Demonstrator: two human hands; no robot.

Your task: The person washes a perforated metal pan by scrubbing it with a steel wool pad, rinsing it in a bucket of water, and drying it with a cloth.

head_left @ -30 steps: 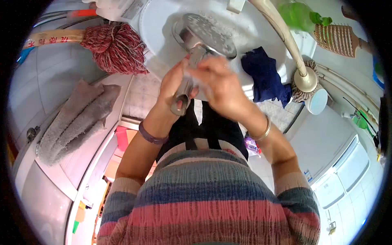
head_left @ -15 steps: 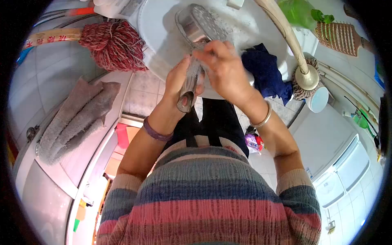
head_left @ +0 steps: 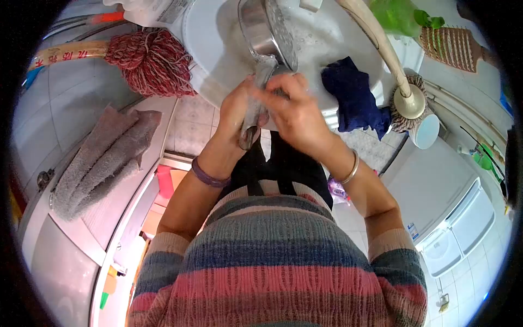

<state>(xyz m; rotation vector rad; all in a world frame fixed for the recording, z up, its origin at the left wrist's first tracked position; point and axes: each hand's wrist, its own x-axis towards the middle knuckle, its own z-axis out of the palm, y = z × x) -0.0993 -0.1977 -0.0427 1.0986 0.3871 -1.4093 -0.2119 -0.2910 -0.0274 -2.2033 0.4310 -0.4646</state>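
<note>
Apparently you are partway through your work on the handle (head_left: pixel 250 117) of the metal pan (head_left: pixel 256 32): it looks wet, with whitish foam (head_left: pixel 265 63) near the pan end, but how much is done or left cannot be told from this view. The fingers of your left hand (head_left: pixel 233 111) are closed around the handle from the nine o'clock side. Those of your right hand (head_left: pixel 300 114) are bent in against it from three o'clock; blur hides how tightly they close and whether anything thin lies beneath them. Past the fingertips, the pan tilts at twelve o'clock, over the white basin (head_left: pixel 211 71), its mottled flat face turned toward three. Just beyond your right hand, a navy cloth (head_left: pixel 354 98) drapes over the basin's edge at two o'clock. Farther out, a red mop head (head_left: pixel 150 62) hangs between ten and eleven, and a grey towel (head_left: pixel 109 163) lies at nine.
</note>
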